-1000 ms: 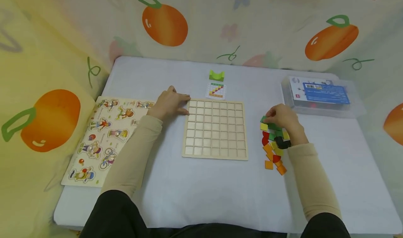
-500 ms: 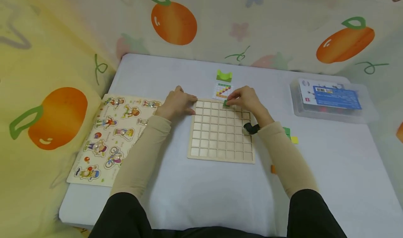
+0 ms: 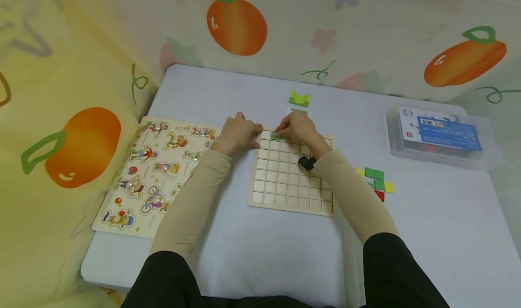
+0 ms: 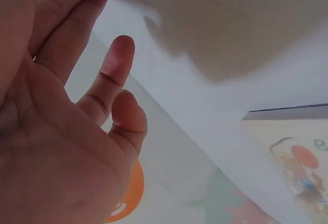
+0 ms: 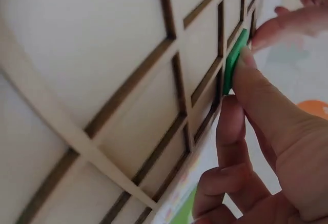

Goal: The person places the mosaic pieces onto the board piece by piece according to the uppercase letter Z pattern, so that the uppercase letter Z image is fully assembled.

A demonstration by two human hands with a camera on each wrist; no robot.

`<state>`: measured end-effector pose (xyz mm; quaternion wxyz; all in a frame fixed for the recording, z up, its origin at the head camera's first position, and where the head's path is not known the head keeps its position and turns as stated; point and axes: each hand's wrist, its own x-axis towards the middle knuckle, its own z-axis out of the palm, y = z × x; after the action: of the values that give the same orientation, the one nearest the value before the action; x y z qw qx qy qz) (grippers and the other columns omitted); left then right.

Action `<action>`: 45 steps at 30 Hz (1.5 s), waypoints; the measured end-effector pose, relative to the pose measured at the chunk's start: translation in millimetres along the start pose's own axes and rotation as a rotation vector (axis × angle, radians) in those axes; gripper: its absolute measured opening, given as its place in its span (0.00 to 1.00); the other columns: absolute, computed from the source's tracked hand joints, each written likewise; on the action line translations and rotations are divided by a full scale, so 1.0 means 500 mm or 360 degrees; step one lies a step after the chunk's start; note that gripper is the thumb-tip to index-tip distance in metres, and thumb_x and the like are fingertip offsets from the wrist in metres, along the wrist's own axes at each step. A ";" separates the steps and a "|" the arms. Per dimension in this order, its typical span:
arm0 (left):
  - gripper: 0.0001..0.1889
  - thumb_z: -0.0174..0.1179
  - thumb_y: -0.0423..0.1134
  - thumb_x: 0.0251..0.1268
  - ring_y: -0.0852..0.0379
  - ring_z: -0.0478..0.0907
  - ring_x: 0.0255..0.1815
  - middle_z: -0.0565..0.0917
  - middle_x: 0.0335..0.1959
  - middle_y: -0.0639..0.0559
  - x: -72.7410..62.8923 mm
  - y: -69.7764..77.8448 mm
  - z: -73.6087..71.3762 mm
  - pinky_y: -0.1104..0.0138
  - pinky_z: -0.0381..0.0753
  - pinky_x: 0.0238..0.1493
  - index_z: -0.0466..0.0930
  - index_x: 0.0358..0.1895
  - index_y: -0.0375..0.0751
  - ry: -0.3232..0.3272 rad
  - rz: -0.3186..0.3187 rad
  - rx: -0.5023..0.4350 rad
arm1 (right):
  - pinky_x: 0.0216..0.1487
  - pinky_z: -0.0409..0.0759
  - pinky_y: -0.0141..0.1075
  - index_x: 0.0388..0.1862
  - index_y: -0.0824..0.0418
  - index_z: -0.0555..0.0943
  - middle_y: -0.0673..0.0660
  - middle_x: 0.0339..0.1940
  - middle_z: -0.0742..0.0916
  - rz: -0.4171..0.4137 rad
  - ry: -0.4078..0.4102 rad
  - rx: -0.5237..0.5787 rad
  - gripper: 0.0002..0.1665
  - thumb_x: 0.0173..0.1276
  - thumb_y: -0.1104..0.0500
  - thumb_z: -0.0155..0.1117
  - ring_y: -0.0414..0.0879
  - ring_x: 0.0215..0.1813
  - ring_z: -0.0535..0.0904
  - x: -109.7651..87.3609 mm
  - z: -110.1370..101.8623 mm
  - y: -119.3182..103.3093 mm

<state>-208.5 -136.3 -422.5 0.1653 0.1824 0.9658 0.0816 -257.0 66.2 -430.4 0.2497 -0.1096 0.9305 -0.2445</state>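
Note:
A pale wooden grid board (image 3: 291, 210) lies in the middle of the white table. In its top row, near the left corner, a green square tile (image 5: 236, 60) sits at a cell. My right hand (image 3: 299, 128) pinches that tile, thumb on its face in the right wrist view. Straight fingers of my left hand (image 3: 237, 135) touch the board's upper left edge; the left wrist view shows the palm (image 4: 66, 131) and fingertips at the board's corner. Behind the board, a pattern card (image 3: 299, 111) stands partly hidden by my right hand, before a lime green holder (image 3: 300, 99).
Right of the board lie loose green tiles (image 3: 374, 173), a yellow tile (image 3: 389, 187) and a red tile (image 3: 380, 195), others hidden by my right sleeve. A clear plastic box (image 3: 441, 134) stands at the back right. Left, a picture puzzle board (image 3: 146, 172) passes under my left forearm.
My right hand has come left from the tile pile to the board with a green tile, then slid along the top row toward its left corner. My left hand has stayed at the board's edge.

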 end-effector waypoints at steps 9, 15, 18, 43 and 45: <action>0.33 0.69 0.55 0.63 0.43 0.73 0.60 0.75 0.75 0.56 -0.005 -0.004 -0.019 0.52 0.73 0.57 0.76 0.72 0.54 0.0005 -0.0108 0.0035 | 0.61 0.82 0.50 0.51 0.57 0.91 0.60 0.57 0.91 -0.0194 0.0226 -0.0112 0.16 0.72 0.50 0.70 0.58 0.59 0.86 -0.040 -0.020 0.015; 0.34 0.67 0.55 0.64 0.42 0.72 0.59 0.74 0.76 0.54 -0.009 -0.017 -0.035 0.52 0.72 0.56 0.74 0.74 0.53 -0.0024 -0.0113 0.0074 | 0.62 0.80 0.53 0.51 0.58 0.91 0.65 0.61 0.88 0.0058 0.0292 -0.0190 0.18 0.72 0.48 0.70 0.63 0.64 0.82 -0.109 -0.082 0.113; 0.35 0.67 0.55 0.65 0.42 0.71 0.58 0.74 0.76 0.52 -0.009 -0.020 -0.039 0.52 0.71 0.56 0.73 0.74 0.50 -0.0038 -0.0106 0.0081 | 0.56 0.80 0.53 0.52 0.59 0.90 0.68 0.63 0.86 0.0133 0.0307 -0.0215 0.18 0.72 0.49 0.69 0.65 0.61 0.82 -0.146 -0.101 0.176; 0.33 0.67 0.54 0.66 0.43 0.70 0.53 0.75 0.75 0.53 0.003 0.005 -0.010 0.52 0.74 0.54 0.75 0.73 0.49 -0.0048 0.0010 0.0081 | 0.48 0.76 0.50 0.48 0.65 0.88 0.70 0.54 0.88 0.0363 0.0268 -0.0101 0.22 0.68 0.48 0.73 0.62 0.51 0.78 -0.307 -0.135 0.342; 0.33 0.67 0.54 0.66 0.43 0.69 0.55 0.74 0.77 0.55 0.003 0.010 -0.007 0.52 0.74 0.55 0.74 0.73 0.49 -0.0060 0.0022 0.0085 | 0.48 0.76 0.47 0.47 0.65 0.88 0.71 0.55 0.88 0.0310 0.0312 -0.0043 0.21 0.69 0.49 0.73 0.61 0.51 0.79 -0.289 -0.132 0.323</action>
<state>-209.5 -131.4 -418.5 0.1782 0.1948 0.9630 0.0535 -181.2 277.9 -403.6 0.1785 0.0023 0.9599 -0.2161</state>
